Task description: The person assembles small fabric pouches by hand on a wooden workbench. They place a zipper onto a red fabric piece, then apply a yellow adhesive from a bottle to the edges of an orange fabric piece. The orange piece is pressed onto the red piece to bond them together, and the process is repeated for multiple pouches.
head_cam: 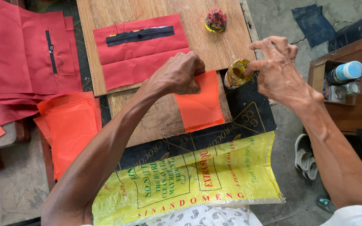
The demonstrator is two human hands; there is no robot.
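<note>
Lying under left hand [180, 74]: orange cloth [202, 104]

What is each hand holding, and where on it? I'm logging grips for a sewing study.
The left hand presses the orange fabric piece at its top-left edge. The right hand dips a fingertip into the small yellow tin; it grips nothing.

A matt orange cloth piece [201, 102] with frayed edges is seen on a worn, rough-grained wooden board [156, 121]. A small tin [236, 73] smeared with glossy yellowish glue is seen beside it. Matt red fabric [141, 50] with a black zipper strip [140, 35] is laid on smoother plywood [214, 42], and a slightly shiny woven plastic sack [189, 180] is spread below.
</note>
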